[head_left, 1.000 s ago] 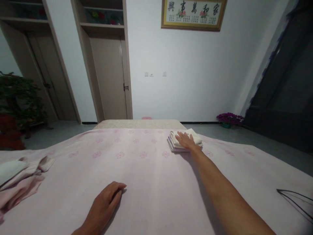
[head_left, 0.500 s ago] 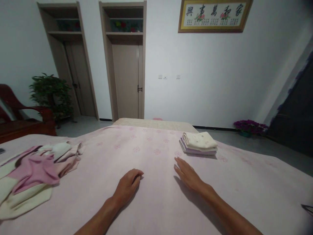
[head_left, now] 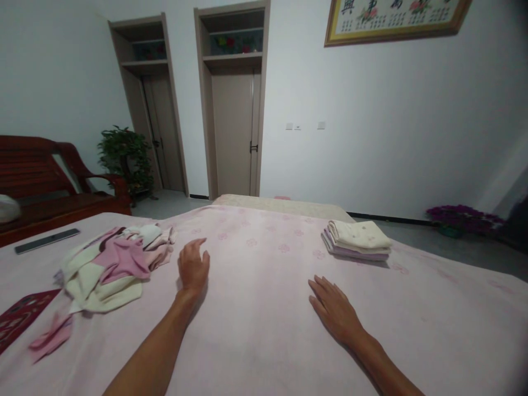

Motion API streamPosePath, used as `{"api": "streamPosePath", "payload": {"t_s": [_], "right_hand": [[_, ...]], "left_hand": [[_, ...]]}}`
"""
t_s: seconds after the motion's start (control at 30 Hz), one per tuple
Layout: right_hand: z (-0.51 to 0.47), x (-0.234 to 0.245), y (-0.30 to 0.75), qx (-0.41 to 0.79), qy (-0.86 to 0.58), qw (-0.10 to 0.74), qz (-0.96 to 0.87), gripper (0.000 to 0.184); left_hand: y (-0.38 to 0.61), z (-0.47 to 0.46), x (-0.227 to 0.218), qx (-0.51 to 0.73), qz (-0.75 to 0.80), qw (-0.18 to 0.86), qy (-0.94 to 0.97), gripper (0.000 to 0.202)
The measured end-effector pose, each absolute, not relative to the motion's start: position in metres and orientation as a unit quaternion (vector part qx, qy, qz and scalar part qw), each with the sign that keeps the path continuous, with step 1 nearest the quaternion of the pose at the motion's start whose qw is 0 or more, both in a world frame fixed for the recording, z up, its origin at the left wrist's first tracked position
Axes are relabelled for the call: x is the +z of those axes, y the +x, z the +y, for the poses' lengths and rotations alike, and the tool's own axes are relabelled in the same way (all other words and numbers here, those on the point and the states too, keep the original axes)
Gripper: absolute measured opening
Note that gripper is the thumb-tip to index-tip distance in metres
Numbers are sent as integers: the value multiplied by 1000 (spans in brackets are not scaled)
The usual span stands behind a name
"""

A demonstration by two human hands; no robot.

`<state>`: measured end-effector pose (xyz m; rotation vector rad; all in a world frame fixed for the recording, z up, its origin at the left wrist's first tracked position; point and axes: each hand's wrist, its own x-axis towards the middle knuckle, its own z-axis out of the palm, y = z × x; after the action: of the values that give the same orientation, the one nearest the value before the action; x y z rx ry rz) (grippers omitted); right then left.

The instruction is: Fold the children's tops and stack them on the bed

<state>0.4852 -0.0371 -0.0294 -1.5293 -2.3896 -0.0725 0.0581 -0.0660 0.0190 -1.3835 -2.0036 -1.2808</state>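
Observation:
A pink flowered sheet covers the bed in front of me. My left hand is stretched forward over it, fingers apart, just right of a loose heap of pink and cream cloths. It holds nothing. My right hand lies flat and open on the sheet, nearer to me. Beyond it, at the far right of the bed, sits a neat stack of folded cloths, cream on top and lilac below.
A dark remote lies on the bed's left edge, with a red patterned cloth and a small pink cloth near me. A wooden bench, a potted plant, two doors and purple flowers stand around.
My right hand left the folded stack and came back to rest on the sheet. My left hand reached forward toward the loose heap. My view swung to the left.

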Motion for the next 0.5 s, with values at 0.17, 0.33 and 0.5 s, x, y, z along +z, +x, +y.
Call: {"api": "streamPosePath", "payload": {"t_s": [0.17, 0.33, 0.5], "right_hand": [[-35, -28, 485, -20, -536, 164, -828, 49], [-37, -25, 483, -14, -537, 176, -825, 48], [-39, -25, 483, -11, -537, 187, -823, 47]], "left_hand": [[-17, -84, 47, -428, -791, 302, -316, 50], [-64, -108, 48, -376, -844, 268, -273, 52], [-97, -125, 45, -416, -831, 156, -334, 14]]}}
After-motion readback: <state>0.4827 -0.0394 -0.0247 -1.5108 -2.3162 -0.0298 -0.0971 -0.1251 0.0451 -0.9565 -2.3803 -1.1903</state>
